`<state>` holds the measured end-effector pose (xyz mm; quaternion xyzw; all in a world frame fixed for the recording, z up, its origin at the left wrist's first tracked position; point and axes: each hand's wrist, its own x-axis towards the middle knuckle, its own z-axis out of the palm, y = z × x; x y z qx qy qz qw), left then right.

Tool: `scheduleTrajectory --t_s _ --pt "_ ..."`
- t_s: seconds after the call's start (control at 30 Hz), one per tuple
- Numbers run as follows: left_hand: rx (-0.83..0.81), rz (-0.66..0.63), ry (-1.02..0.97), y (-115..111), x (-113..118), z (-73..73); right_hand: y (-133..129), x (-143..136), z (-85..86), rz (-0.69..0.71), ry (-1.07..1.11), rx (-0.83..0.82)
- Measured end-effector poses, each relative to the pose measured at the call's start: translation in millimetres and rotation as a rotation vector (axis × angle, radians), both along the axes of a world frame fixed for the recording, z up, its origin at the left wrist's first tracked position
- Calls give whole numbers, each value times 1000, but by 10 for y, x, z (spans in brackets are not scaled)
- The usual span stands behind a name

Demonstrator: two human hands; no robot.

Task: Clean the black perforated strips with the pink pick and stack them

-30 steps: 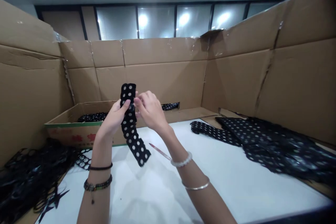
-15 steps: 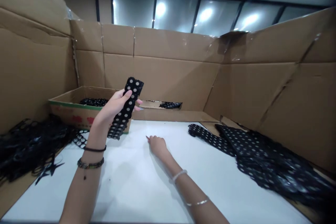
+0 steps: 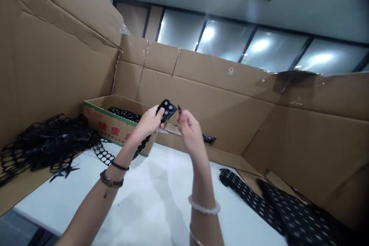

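The left hand was raised above the white surface, its grip clenched on one black strip studded with pale round dots. The thumb pressed the strip's upper end, where about four dots showed, and the rest of the strip hung down behind the hand and wrist toward the box. The right hand was lifted just beside it, fingers drawn together and pinching one small thin reddish tool, whose tip stood near the strip's top end without clearly touching it.

The left wrist carried two dark bracelets. The right forearm carried two as well, a pale beaded one and a thin metal bangle lower down.

One shallow cardboard box with a green edge and red print sat behind the hands, with more dotted strips lying in it. To the left, one tangled heap of black perforated webbing lay partly on the surface and partly on cardboard. At the lower right lay one pile of dotted black sheets, with at least two separate pieces distinguishable. Tall cardboard walls enclosed the surface on three sides, and four lit window panes showed above them.
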<state>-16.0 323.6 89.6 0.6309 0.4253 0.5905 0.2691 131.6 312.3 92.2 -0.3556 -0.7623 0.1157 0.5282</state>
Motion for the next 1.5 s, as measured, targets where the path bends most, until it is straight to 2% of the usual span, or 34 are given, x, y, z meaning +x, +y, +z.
scheduleTrajectory --t_s 0.1,0.23,0.53,0.7,0.77,0.83,1.1,1.27,1.5 --pt "17 86 118 -13 31 -22 -150 -226 -3 -171 -140 -45" --pt "38 171 261 -59 50 -19 -106 -368 -141 -364 -254 -57" --pt "112 315 520 -121 115 -20 -47 -359 -166 -439 -288 -58" --pt "79 457 918 -241 128 16 -49 -370 -187 -568 -444 -92" --pt "115 481 1072 -258 112 14 -37 -370 -208 -560 -483 -119" --pt "149 470 1143 -247 90 4 -19 -369 -229 -537 -497 -145" --pt "80 369 1155 -202 72 0 31 -390 -262 -500 -439 -194" --pt "76 301 1002 -153 43 -3 53 -380 -267 -515 -388 -167" --pt "125 112 778 -38 -170 -1 116 -293 -301 -296 -207 -121"
